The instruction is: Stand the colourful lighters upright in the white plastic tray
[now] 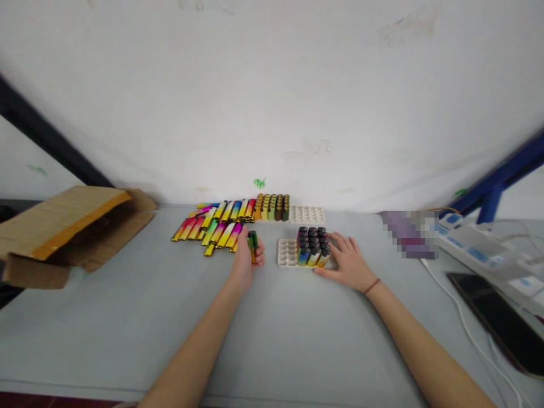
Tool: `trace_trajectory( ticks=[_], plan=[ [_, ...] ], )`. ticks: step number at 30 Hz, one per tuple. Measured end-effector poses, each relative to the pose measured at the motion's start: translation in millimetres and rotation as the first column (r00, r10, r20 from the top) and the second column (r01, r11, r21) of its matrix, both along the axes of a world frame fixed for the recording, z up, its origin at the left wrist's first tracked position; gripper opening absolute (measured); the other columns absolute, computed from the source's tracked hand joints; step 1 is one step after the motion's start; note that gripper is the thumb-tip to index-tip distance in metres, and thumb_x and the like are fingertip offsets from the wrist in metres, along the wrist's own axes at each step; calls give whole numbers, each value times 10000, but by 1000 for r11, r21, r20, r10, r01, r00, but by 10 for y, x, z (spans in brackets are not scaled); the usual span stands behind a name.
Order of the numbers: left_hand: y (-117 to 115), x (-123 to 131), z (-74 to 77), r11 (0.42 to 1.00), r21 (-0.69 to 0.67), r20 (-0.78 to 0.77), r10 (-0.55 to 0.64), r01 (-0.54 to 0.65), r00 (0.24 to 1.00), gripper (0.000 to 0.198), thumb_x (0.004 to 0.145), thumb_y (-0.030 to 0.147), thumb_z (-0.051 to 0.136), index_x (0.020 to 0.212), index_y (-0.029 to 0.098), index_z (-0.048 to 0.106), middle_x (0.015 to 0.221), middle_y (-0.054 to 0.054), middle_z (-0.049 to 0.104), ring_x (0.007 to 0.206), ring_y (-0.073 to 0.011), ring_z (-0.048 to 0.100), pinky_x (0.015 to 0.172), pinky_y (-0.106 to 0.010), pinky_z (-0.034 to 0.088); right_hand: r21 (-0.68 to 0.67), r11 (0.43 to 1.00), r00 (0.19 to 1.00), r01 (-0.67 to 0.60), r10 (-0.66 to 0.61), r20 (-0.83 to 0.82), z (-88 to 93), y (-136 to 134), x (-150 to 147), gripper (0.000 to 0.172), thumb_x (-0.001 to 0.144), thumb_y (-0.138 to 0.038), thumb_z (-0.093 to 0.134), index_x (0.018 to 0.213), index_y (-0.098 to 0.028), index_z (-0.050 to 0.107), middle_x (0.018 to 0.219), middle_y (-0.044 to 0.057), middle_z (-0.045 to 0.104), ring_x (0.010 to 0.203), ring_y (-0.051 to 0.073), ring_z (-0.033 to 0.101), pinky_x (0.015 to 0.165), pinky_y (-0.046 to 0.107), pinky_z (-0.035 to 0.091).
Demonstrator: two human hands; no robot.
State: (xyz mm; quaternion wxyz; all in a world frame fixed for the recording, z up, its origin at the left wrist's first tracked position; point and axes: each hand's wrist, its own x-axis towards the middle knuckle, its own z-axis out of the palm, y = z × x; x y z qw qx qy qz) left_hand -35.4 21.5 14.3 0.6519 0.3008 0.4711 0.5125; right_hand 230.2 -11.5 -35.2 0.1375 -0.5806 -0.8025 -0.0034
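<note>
Grey table [272, 340] bears a white tray [287, 253], its right part filled with upright dark-capped lighters [313, 246]. Right hand [351, 265], fingers spread, is at the tray's right end. Left hand [244, 262], left of the tray, grips green-and-gold lighters [253, 240] between thumb and curled fingers, count unclear.

workshop-like spot | grey table [276, 328], carton [68, 218], slotted trays [287, 255] (wall [212, 102] scuffed)

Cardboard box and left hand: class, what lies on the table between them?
The head view shows it: bare grey tabletop beside the cardboard box, then multicoloured lighters lying on their sides, up to the left hand.
</note>
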Motion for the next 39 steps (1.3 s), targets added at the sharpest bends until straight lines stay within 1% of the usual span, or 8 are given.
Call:
trace_trajectory(
  ticks=[4,8,15,23,28,33,35,39],
  plan=[
    [-10,31,-48,999,-29,29,23,-22,999,433,806,532,402,535,195,370,422,82,279,301,-38,201,310,-158,170,-1,1000,1000,0,0,4,1,-1,2,819,780,-761,473,1335,-160,509,1424,189,458,1355,351,342,1106,597,207],
    [-24,26,-2,993,-83,69,93,-87,993,419,833,455,326,498,204,321,393,85,208,284,-44,132,297,-167,103,14,1000,1000,-1,1,-2,-15,-1,11,815,782,-765,464,1333,-167,508,1422,184,460,1353,348,346,1105,597,207],
    [-59,65,48,986,-94,81,147,-140,986,409,846,381,275,478,206,307,384,81,182,287,-51,117,300,-166,93,25,1000,1000,-7,8,-3,-37,9,22,798,782,-750,483,1316,-159,523,1412,196,466,1343,354,356,1097,599,216],
    [-95,116,-20,989,-51,15,137,-136,990,443,822,514,368,504,208,327,393,95,192,306,-45,126,308,-157,95,26,1000,1000,-8,8,-2,-21,6,10,783,779,-734,507,1329,-177,517,1405,192,475,1339,356,363,1092,600,224],
    [-79,115,-7,991,-85,21,107,-105,994,420,839,440,306,487,211,307,378,86,178,296,-51,111,304,-165,92,21,1000,1000,-6,6,5,-18,6,10,796,780,-740,499,1310,-147,530,1406,204,471,1336,359,367,1097,595,223],
    [-86,129,11,990,-83,23,117,-114,993,384,847,354,255,494,210,298,376,78,186,294,-55,109,305,-163,88,24,1000,1000,-7,7,0,-19,8,11,788,779,-737,502,1309,-156,531,1406,203,472,1337,360,367,1091,601,230],
    [-91,131,-3,990,-62,16,128,-127,992,386,852,393,282,513,211,309,384,83,195,298,-54,123,308,-165,97,16,1000,1000,-3,3,-1,-16,7,8,790,776,-735,507,1315,-157,527,1410,202,468,1338,362,366,1090,609,226],
    [-79,139,-82,992,20,9,125,-125,992,447,820,586,378,582,208,367,423,93,254,316,-47,189,320,-166,153,1,1000,1000,-1,1,-2,-1,4,2,796,776,-735,509,1322,-156,521,1420,196,459,1345,359,357,1095,612,218]
  ],
)
